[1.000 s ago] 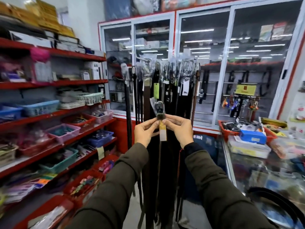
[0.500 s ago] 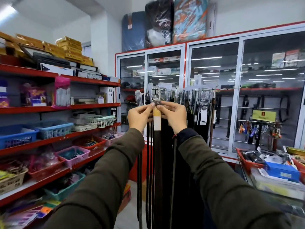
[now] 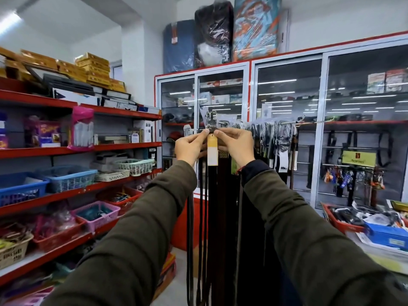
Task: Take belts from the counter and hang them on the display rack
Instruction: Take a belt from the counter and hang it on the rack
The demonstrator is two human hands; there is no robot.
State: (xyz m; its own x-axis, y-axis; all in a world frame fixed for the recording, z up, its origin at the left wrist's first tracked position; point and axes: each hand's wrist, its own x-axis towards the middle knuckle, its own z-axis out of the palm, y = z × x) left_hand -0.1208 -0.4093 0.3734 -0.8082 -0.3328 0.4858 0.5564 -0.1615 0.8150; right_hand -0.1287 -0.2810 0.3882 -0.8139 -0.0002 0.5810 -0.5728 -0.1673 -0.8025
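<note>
A dark brown belt [image 3: 213, 195] with a plastic-wrapped metal buckle and a yellow-and-white tag hangs straight down in front of me. My left hand [image 3: 190, 144] pinches it just below the buckle on the left. On the right side, my right hand [image 3: 236, 143] pinches the same spot. The buckle is raised to the level of the display rack's horizontal bar [image 3: 309, 122], at its left end. Several dark belts [image 3: 273, 140] hang along that bar to the right, and thin black ones [image 3: 189, 239] dangle beside the held belt.
Red shelves [image 3: 123, 149] with baskets and boxes run along the left. A glass-door cabinet [image 3: 287, 102] stands behind the rack. At the right, a glass counter [image 3: 375, 250] carries a red tray, a blue box and packets. Floor shows below the belts.
Both hands have lifted the belt from chest height up to the rack bar, and my view has tilted upward; the grip on the buckle end is unchanged.
</note>
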